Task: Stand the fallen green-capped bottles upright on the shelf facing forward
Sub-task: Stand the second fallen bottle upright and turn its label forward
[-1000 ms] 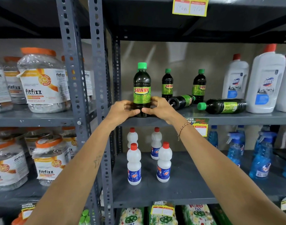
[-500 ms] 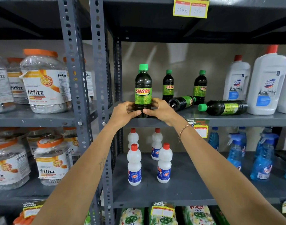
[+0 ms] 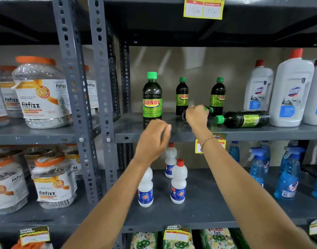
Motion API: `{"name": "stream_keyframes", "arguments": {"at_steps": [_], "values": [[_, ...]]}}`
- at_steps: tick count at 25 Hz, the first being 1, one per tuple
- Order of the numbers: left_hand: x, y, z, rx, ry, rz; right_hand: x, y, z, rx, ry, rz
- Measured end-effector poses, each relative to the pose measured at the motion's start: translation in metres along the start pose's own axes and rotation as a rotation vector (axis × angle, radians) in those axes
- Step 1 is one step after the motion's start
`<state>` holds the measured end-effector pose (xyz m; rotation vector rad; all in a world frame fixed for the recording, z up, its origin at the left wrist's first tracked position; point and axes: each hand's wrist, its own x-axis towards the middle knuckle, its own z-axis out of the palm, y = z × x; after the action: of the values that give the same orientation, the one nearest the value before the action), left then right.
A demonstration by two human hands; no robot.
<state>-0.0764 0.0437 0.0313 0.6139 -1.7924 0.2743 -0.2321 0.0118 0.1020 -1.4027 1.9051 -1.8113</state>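
1. The left hand (image 3: 153, 141) hangs in front of the grey metal shelf's (image 3: 262, 131) front edge, fingers loosely curled and holding nothing, just below the foot of the nearest bottle.
2. That tall dark bottle with a green cap and a green "SUNNY" label (image 3: 152, 99) stands upright near the shelf's front left corner, its label facing forward.
3. The right hand (image 3: 196, 115) reaches further in, its fingers wrapped around a fallen dark green-capped bottle (image 3: 209, 110) lying on its side mid-shelf; the hand hides most of it.
4. Just to the right, a second fallen dark bottle with a green cap and green label (image 3: 243, 119) lies on its side, cap pointing left, its base near a large white jug with a red cap (image 3: 291, 90).
5. Toward the back edge, two smaller dark green-capped bottles (image 3: 182, 97) (image 3: 218, 96) stand upright.
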Motion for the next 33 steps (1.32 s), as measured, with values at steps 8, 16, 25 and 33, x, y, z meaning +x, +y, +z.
{"name": "stream_keyframes", "arguments": {"at_steps": [8,16,25,33], "values": [[0.001,0.001,0.061,0.576,-0.302,0.113,0.05,-0.009,0.016,-0.442,-0.138,0.216],[-0.009,-0.021,0.085,0.639,0.027,0.246,0.072,-0.006,-0.003,-0.529,-0.406,0.164],[-0.009,-0.02,0.088,0.639,0.026,0.217,0.056,-0.005,0.01,-1.067,-0.298,-0.001],[-0.009,-0.015,0.088,0.641,0.053,0.19,0.036,0.02,0.002,-0.4,-0.079,-0.196]]}}
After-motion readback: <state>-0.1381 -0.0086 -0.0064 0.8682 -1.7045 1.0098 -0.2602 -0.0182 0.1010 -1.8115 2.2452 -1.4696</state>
